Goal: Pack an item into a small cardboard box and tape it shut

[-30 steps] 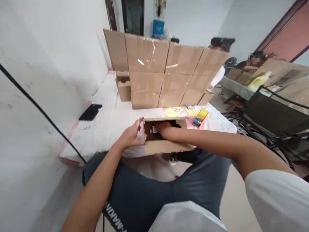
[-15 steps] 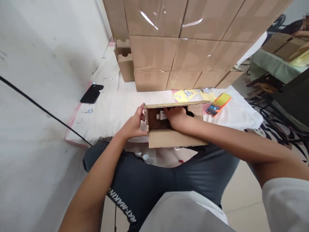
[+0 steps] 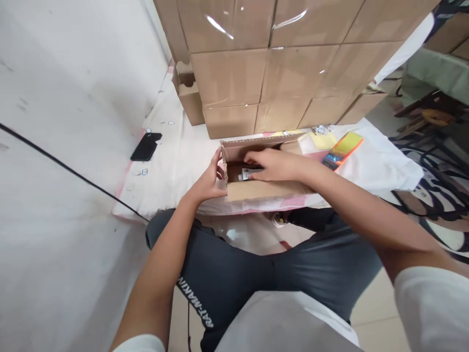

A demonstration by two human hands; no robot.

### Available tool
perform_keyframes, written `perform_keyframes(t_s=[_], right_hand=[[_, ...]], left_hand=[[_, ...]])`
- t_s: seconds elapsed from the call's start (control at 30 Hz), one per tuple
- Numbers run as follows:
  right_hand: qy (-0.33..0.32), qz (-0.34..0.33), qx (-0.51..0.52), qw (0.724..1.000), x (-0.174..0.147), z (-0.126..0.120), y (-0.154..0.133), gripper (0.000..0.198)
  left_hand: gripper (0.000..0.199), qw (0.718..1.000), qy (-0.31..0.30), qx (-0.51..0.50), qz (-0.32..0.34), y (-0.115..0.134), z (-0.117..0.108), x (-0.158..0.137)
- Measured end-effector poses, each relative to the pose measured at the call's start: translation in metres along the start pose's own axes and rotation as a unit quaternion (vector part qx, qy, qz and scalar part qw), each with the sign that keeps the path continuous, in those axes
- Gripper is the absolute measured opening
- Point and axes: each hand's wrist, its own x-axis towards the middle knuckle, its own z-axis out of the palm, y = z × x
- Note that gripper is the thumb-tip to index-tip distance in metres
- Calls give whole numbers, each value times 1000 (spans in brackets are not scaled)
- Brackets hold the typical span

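Observation:
An open cardboard box (image 3: pixel 267 190) lies on the cloth in front of me, its near and far flaps raised. My left hand (image 3: pixel 210 181) holds the box's left end, with the thumb low at the near corner and the fingers up along the end edge. Inside the box lies a small white tube (image 3: pixel 246 174), cap toward the left. My right hand (image 3: pixel 273 165) reaches in over it, fingers and thumb apart, the thumb at the tube's right part. The hand covers the rest of the tube and much of the box's inside.
Taped cardboard boxes (image 3: pixel 234 78) are stacked behind. A small open carton (image 3: pixel 190 102) stands at their left. On the cloth lie a black phone-like slab (image 3: pixel 146 146) and an orange-yellow packet (image 3: pixel 343 150). A black cord (image 3: pixel 73 166) crosses by the wall.
My right hand has lifted slightly and its fingers have spread. The box's near flap has tipped upward, while my left hand stays on the left end. The view has shifted a little.

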Motion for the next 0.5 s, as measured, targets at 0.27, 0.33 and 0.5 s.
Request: perform_keyframes(t_s=[0.27, 0.33, 0.5], right_hand=[[319, -56, 111, 940, -83, 40, 80, 46], [319, -75, 121, 937, -74, 61, 93, 44], [359, -113, 169, 911, -63, 78, 99, 39]], left_hand=[[116, 994, 33, 95, 50, 6, 4, -3], [102, 984, 86, 131, 81, 12, 5, -4], [94, 963, 157, 203, 81, 13, 14, -7]])
